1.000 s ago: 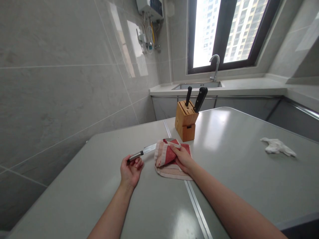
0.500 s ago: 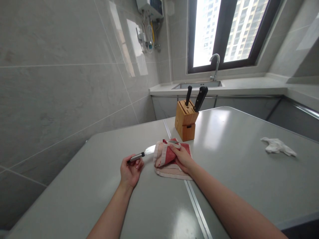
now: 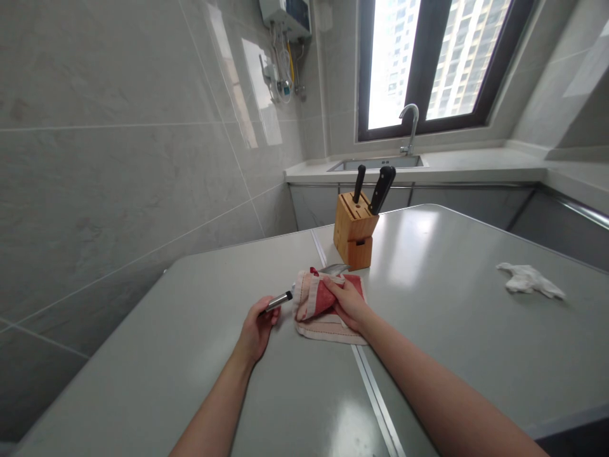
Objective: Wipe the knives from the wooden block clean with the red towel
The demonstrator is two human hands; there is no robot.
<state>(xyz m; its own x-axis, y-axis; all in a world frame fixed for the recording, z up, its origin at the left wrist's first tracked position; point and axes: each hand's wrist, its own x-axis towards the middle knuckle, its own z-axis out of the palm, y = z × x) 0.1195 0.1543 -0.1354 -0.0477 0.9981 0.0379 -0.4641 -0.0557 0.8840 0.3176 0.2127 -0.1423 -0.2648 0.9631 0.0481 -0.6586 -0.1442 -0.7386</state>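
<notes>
My left hand [image 3: 259,327] is closed round the dark and silver handle of a knife [image 3: 280,301]. Its blade runs into a folded red and white cloth [image 3: 316,301], and the tip end comes out beyond the far side. My right hand [image 3: 349,303] grips that cloth around the blade, thumb on top, fingers mostly hidden in the folds. The cloth's lower part lies on the table. Just beyond it stands a wooden knife block [image 3: 354,228] with two black-handled tools in its slots.
A crumpled white cloth or tissue [image 3: 530,280] lies on the grey table [image 3: 451,336] to the right. A metal strip [image 3: 375,393] crosses the tabletop. Behind are a counter with a sink [image 3: 380,164] and a faucet [image 3: 413,124]. A tiled wall [image 3: 143,178] rises at left.
My left hand has moved right and slightly forward, pushing the knife further through the cloth. More of the blade shows past the far side. My right hand and the cloth have stayed in place.
</notes>
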